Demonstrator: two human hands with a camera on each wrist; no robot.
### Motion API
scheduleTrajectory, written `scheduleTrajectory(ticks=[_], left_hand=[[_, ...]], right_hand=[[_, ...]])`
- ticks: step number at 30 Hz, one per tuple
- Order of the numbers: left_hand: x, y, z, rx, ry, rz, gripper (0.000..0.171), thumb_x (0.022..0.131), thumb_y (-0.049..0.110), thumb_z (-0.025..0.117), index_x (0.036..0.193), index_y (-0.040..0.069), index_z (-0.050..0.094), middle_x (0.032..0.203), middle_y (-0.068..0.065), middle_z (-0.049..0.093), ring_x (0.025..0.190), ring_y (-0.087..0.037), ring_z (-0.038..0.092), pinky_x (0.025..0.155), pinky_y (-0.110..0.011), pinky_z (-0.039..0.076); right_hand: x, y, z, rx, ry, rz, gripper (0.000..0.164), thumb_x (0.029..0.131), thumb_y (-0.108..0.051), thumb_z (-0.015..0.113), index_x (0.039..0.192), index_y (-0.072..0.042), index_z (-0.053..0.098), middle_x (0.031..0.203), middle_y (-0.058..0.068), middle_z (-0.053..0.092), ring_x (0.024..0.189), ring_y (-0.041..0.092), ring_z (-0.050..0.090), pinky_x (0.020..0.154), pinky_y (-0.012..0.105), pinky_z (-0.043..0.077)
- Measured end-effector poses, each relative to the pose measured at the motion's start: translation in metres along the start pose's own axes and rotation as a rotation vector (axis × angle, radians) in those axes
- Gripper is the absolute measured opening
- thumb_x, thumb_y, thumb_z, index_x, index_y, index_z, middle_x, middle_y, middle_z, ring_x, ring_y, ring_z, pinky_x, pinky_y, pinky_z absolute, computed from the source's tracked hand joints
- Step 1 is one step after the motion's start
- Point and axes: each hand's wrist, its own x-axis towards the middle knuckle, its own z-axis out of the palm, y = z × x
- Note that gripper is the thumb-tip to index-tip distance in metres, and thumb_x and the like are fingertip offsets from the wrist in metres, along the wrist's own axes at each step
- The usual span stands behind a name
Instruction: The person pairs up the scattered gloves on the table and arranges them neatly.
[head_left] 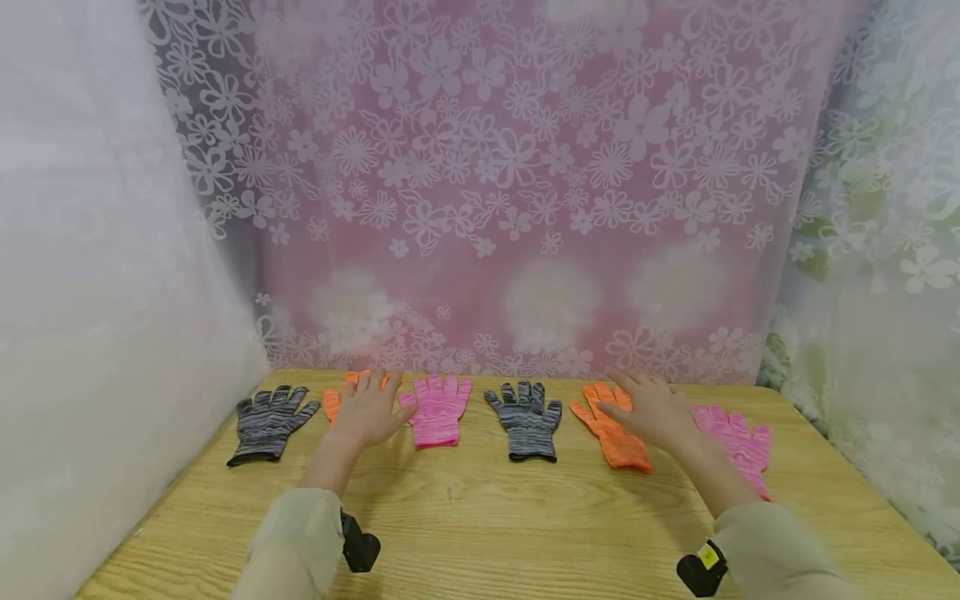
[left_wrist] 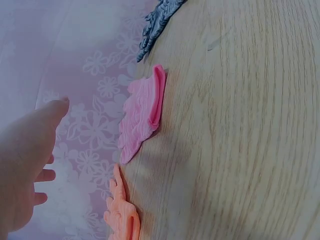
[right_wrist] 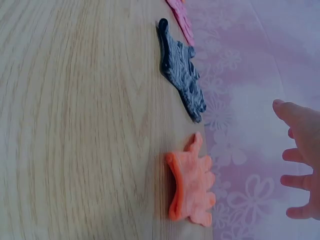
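Bare and spread, my left hand [head_left: 367, 410] hovers above an orange knit glove [head_left: 332, 403], hiding most of it in the head view. Just right of that hand lies a pink glove [head_left: 437, 411]. My right hand [head_left: 651, 410], fingers apart, hangs over the table between another orange glove [head_left: 624, 444] and a second pink glove [head_left: 738, 446], partly covered by the forearm. A grey-black glove [head_left: 532, 423] lies between the two hands, and another grey-black glove [head_left: 268, 423] sits at the far left. In both wrist views the hands hold nothing and are apart from the gloves.
The gloves lie in a row along the back of the wooden table [head_left: 465, 533], fingers toward the back edge. Behind hangs a pink flowered curtain [head_left: 517, 192]. A white sheet [head_left: 112, 250] closes the left side and a floral sheet [head_left: 885, 317] the right.
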Motion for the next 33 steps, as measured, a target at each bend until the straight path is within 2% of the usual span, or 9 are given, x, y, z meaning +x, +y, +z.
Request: scheduleTrajectory(ticks=[5, 8, 10, 13, 17, 20, 24, 27, 33], left_hand=[[0.001, 0.001, 0.003, -0.003, 0.050, 0.023, 0.060, 0.093, 0.045, 0.048, 0.137, 0.005, 0.041, 0.136, -0.019, 0.040, 0.127, -0.037, 0.034, 0.098, -0.057, 0.026], [0.001, 0.000, 0.005, 0.014, 0.060, 0.032, 0.057, 0.093, 0.043, 0.049, 0.133, 0.004, 0.044, 0.131, -0.018, 0.045, 0.123, -0.037, 0.038, 0.095, -0.056, 0.030], [0.001, 0.000, 0.006, 0.027, 0.058, 0.035, 0.057, 0.094, 0.044, 0.048, 0.133, 0.003, 0.045, 0.130, -0.018, 0.046, 0.121, -0.037, 0.040, 0.094, -0.056, 0.032], [0.002, 0.001, 0.007, 0.041, 0.061, 0.049, 0.055, 0.094, 0.043, 0.049, 0.129, 0.001, 0.049, 0.127, -0.018, 0.049, 0.117, -0.038, 0.044, 0.092, -0.055, 0.034], [0.003, 0.002, 0.009, 0.039, 0.067, 0.080, 0.048, 0.092, 0.041, 0.053, 0.120, 0.002, 0.056, 0.116, -0.015, 0.056, 0.108, -0.034, 0.051, 0.088, -0.052, 0.039], [0.003, 0.004, 0.011, 0.039, 0.066, 0.093, 0.045, 0.091, 0.041, 0.054, 0.116, 0.003, 0.059, 0.111, -0.012, 0.058, 0.104, -0.032, 0.053, 0.086, -0.051, 0.041], [0.004, 0.006, 0.013, 0.051, 0.059, 0.091, 0.046, 0.092, 0.043, 0.053, 0.116, 0.004, 0.059, 0.112, -0.011, 0.057, 0.105, -0.031, 0.053, 0.087, -0.051, 0.040], [0.004, 0.006, 0.013, 0.052, 0.058, 0.082, 0.046, 0.092, 0.043, 0.052, 0.117, 0.005, 0.058, 0.114, -0.011, 0.057, 0.106, -0.031, 0.052, 0.088, -0.051, 0.039], [0.002, 0.003, 0.013, 0.024, 0.056, 0.078, 0.046, 0.092, 0.041, 0.054, 0.117, 0.004, 0.058, 0.114, -0.013, 0.057, 0.108, -0.033, 0.051, 0.091, -0.052, 0.037]], right_hand=[[0.009, -0.012, 0.012, 0.016, -0.008, -0.086, 0.057, 0.090, -0.040, 0.057, 0.136, -0.008, 0.046, 0.134, 0.021, 0.045, 0.114, 0.045, 0.046, 0.080, 0.058, 0.042], [0.014, -0.019, 0.020, 0.038, -0.016, -0.129, 0.051, 0.090, -0.033, 0.059, 0.132, -0.007, 0.051, 0.130, 0.020, 0.049, 0.110, 0.042, 0.051, 0.076, 0.052, 0.046], [0.017, -0.025, 0.025, 0.057, -0.024, -0.157, 0.047, 0.089, -0.029, 0.061, 0.129, -0.006, 0.054, 0.127, 0.019, 0.052, 0.108, 0.039, 0.053, 0.077, 0.049, 0.047], [0.021, -0.034, 0.034, 0.083, -0.058, -0.173, 0.042, 0.087, -0.023, 0.064, 0.126, -0.007, 0.057, 0.120, 0.017, 0.057, 0.088, 0.031, 0.061, 0.062, 0.042, 0.049], [0.027, -0.046, 0.046, 0.086, -0.125, -0.172, 0.039, 0.086, -0.019, 0.066, 0.123, -0.008, 0.059, 0.118, 0.015, 0.059, 0.082, 0.026, 0.061, 0.059, 0.038, 0.048], [0.031, -0.054, 0.054, 0.085, -0.163, -0.168, 0.035, 0.085, -0.018, 0.067, 0.119, -0.009, 0.062, 0.116, 0.011, 0.061, 0.096, 0.026, 0.060, 0.068, 0.037, 0.050], [0.034, -0.065, 0.062, 0.099, -0.221, -0.182, 0.031, 0.084, -0.016, 0.068, 0.115, -0.010, 0.065, 0.111, 0.009, 0.063, 0.093, 0.024, 0.061, 0.064, 0.035, 0.050], [0.035, -0.072, 0.068, 0.079, -0.258, -0.226, 0.030, 0.083, -0.014, 0.068, 0.113, -0.010, 0.066, 0.110, 0.009, 0.062, 0.095, 0.025, 0.060, 0.068, 0.038, 0.050], [0.033, -0.079, 0.077, 0.029, -0.267, -0.268, 0.027, 0.081, -0.013, 0.071, 0.108, -0.014, 0.068, 0.110, 0.005, 0.063, 0.101, 0.025, 0.058, 0.075, 0.040, 0.049]])
